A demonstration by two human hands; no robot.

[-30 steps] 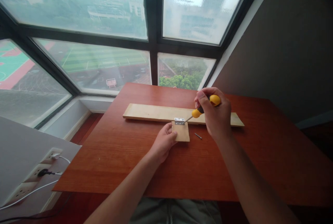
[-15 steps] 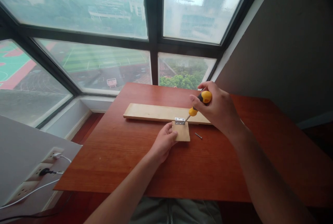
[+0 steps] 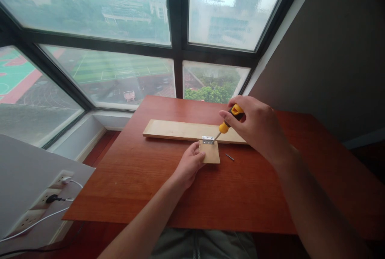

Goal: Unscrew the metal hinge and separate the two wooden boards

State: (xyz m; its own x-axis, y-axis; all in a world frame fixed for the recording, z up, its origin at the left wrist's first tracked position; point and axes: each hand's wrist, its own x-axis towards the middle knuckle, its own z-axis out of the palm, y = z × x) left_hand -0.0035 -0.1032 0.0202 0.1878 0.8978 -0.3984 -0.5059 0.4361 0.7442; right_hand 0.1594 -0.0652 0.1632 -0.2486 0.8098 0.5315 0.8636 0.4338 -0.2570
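My left hand [image 3: 190,163] grips the left edge of a small square wooden board [image 3: 211,154], thumb on top. A silver metal hinge [image 3: 207,140] lies along that board's far edge, by the front edge of a long pale plank [image 3: 177,128]. In my right hand [image 3: 255,122] is a yellow and black screwdriver [image 3: 224,127], its fingers wrapped round the handle. The shaft slants down to the left, and its tip meets the right end of the hinge. Whether a screw sits under the tip is too small to tell.
A small metal screw [image 3: 229,157] lies on the reddish-brown table [image 3: 126,187], right of the small board. Windows [image 3: 120,70] rise behind the table. At lower left, wall sockets [image 3: 54,195] hold plugs with cables.
My right hand has turned slightly about the screwdriver handle, and the handle has rotated with it. The left hand, small board, hinge and plank stay in place.
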